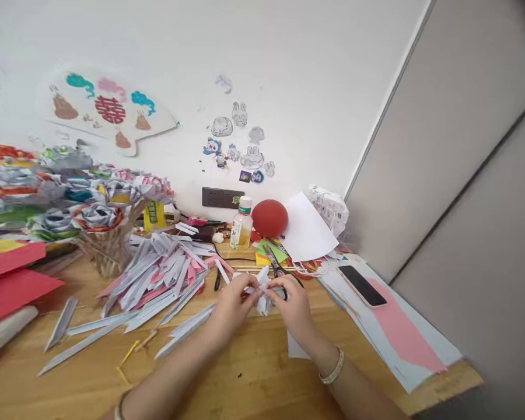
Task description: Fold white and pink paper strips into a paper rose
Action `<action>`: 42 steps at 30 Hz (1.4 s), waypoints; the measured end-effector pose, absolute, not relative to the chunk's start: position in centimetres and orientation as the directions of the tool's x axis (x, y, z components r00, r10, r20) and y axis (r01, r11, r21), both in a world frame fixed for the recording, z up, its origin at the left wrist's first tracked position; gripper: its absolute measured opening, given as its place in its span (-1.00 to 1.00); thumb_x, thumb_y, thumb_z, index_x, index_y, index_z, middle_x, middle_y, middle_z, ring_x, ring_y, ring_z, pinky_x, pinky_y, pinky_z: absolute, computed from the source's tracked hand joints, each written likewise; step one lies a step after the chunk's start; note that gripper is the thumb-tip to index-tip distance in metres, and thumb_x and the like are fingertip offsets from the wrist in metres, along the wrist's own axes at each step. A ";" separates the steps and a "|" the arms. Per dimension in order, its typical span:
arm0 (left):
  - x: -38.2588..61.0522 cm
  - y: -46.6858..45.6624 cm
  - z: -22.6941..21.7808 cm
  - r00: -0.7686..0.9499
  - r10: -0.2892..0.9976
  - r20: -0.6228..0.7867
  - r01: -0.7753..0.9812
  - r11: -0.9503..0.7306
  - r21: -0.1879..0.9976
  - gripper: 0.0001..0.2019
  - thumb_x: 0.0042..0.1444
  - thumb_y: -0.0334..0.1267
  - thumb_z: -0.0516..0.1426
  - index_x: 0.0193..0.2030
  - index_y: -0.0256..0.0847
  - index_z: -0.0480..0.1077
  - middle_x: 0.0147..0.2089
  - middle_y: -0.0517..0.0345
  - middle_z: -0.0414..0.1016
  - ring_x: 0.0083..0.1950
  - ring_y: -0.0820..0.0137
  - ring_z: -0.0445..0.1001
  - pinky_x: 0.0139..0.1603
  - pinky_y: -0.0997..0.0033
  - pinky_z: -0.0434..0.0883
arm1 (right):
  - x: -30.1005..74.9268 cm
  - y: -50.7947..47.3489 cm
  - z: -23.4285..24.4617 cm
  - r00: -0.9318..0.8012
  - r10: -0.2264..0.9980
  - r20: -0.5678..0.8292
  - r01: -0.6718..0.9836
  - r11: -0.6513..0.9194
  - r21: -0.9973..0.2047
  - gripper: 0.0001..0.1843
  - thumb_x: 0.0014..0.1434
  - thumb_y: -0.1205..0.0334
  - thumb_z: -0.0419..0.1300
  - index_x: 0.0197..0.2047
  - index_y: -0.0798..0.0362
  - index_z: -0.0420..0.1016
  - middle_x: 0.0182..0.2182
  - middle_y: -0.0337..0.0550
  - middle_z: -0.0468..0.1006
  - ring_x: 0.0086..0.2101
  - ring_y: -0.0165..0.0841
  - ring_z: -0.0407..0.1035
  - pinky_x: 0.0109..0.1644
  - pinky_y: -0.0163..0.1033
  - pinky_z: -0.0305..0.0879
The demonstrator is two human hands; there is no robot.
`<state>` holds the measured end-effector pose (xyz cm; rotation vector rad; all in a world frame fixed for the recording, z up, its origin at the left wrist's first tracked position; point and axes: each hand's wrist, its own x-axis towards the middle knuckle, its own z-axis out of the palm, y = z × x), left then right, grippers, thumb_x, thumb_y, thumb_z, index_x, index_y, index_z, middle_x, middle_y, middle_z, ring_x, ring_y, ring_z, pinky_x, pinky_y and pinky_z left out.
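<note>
Both of my hands meet over the middle of the wooden table, pinching a small folded white paper piece point(263, 304) with pointed, petal-like ends. My left hand point(240, 298) grips its left side between thumb and fingers. On the opposite side, my right hand point(289, 298) pinches it, fingertips close to the left ones. Just behind the right hand lie dark scissors point(272, 256), their handles partly covered by that hand. A flat white paper point(297, 348) shows beneath my right wrist. To the left spreads a heap of folded white and pink paper strips point(166, 271).
Paper flowers point(98, 219) crowd the far left beside red paper point(20, 294). Toward the back stand a bottle point(242, 224) and a red balloon point(270, 218). At right, a phone point(362, 286) rests on paper sheets point(402, 332). Yellow bits point(129, 354) lie front left.
</note>
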<state>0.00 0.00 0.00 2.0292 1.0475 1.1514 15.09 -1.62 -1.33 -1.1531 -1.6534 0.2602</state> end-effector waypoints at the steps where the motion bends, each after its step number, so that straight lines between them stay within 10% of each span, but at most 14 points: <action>1: -0.1 0.0 0.2 0.342 0.826 0.448 0.357 -0.555 0.751 -0.92 0.04 -0.26 0.02 -0.38 -0.21 0.26 -0.36 0.16 0.34 -0.33 0.42 0.33 -0.35 0.47 0.31 | 15.3 -1.6 -1.3 -0.008 0.778 0.628 0.554 0.526 -0.645 -0.92 -0.01 0.38 0.22 -0.40 0.04 0.40 -0.41 -0.23 0.43 -0.30 -0.35 0.30 -0.19 -0.26 0.19; 10: -0.9 -0.3 1.2 0.551 0.665 0.505 0.324 -0.728 0.605 -0.82 0.12 -0.24 -0.04 -0.41 -0.21 0.32 -0.40 0.15 0.37 -0.30 0.41 0.32 -0.26 0.46 0.27 | 16.0 -1.7 -0.4 -0.212 0.707 0.675 0.546 0.658 -0.518 -0.93 0.03 0.29 0.19 -0.46 0.02 0.36 -0.46 -0.21 0.44 -0.31 -0.32 0.25 -0.22 -0.22 0.16; 21: -0.9 0.8 -0.2 0.542 0.824 0.162 0.189 -0.308 0.933 -0.79 -0.07 -0.14 0.10 -0.49 -0.26 0.30 -0.51 0.25 0.32 -0.47 0.50 0.27 -0.45 0.53 0.24 | 16.3 -1.0 -1.1 -0.233 0.936 0.265 0.416 0.342 -0.842 -0.85 -0.06 0.23 0.21 -0.52 0.10 0.33 -0.54 -0.28 0.39 -0.47 -0.44 0.27 -0.41 -0.36 0.17; 37: -0.7 1.6 -1.9 0.472 0.881 0.034 0.332 -0.214 0.919 -0.82 -0.10 -0.14 0.07 -0.49 -0.23 0.26 -0.62 0.32 0.26 -0.62 0.51 0.23 -0.62 0.56 0.14 | 15.9 -0.6 -1.8 -0.170 0.940 0.297 0.512 0.342 -0.788 -0.89 -0.10 0.34 0.21 -0.57 0.09 0.34 -0.57 -0.29 0.40 -0.50 -0.44 0.27 -0.42 -0.37 0.15; 42: -0.7 1.1 -1.2 0.427 0.872 0.240 0.490 -0.446 0.749 -0.90 -0.12 -0.30 0.04 -0.57 -0.22 0.32 -0.49 0.19 0.38 -0.41 0.41 0.34 -0.41 0.50 0.23 | 15.9 -0.8 -1.5 -0.216 0.908 0.359 0.540 0.417 -0.731 -0.89 -0.06 0.37 0.17 -0.57 0.08 0.34 -0.54 -0.29 0.43 -0.45 -0.43 0.31 -0.36 -0.37 0.18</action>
